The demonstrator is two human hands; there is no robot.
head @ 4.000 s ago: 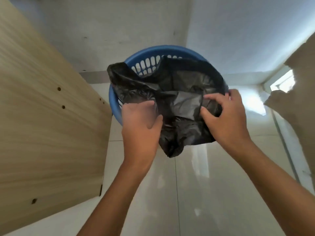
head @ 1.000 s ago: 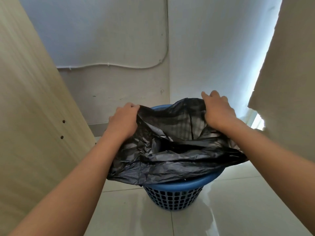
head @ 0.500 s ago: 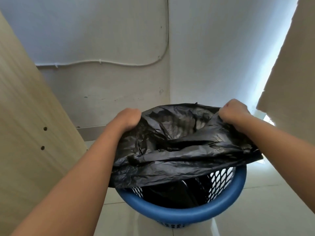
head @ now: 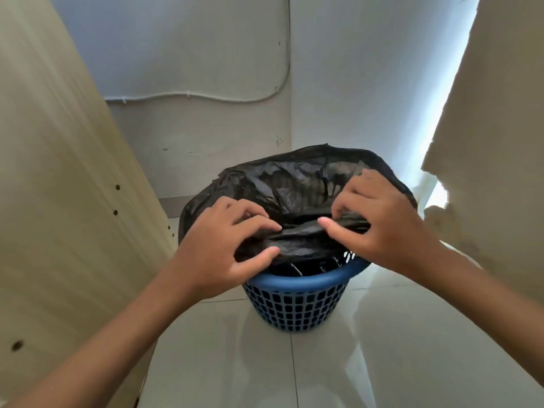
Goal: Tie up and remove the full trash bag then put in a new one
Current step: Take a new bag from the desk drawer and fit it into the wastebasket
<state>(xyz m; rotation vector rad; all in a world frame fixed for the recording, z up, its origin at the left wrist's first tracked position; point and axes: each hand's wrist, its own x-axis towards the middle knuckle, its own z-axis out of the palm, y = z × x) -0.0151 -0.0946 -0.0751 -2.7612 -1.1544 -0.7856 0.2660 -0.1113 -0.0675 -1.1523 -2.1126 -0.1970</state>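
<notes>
At centre frame, just below the middle: one black trash bag (head: pixel 294 184), draped over the far and side rim of one blue mesh bin (head: pixel 294 307), which stands on the tiled floor (head: pixel 294 369). Near edge of the bag bunched into a thick roll above the near rim, which shows bare blue under it. Inside the bin, dark beneath the roll; contents not readable.

Left hand (head: pixel 223 251) at the left end of the roll, grip closed on the plastic, thumb under and fingertips curled over the top. Right hand (head: pixel 379 222) at the right end, grip likewise pinched onto the bunched plastic, index finger stretched flat toward the centre, remaining fingers hooked into the film behind. Both hands touching the bag, close together but not touching each other.

Judged as the last step: fitting the new liner, far side seated, near side not yet over the rim. Next move probably calls for unrolling the gathered edge, pulling it toward the bottom of the frame and folding it down over the bare blue lip, with even tension on both ends so the far side stays hooked. Thin film, likely to slip off or tear if yanked.

Outward: one pale wooden panel (head: pixel 59 201) with small drilled holes at the left, one white cable (head: pixel 206 97) along the back wall, one torn beige sheet (head: pixel 500 142) at the right edge.

Count: one bag, one bin, two hands.
</notes>
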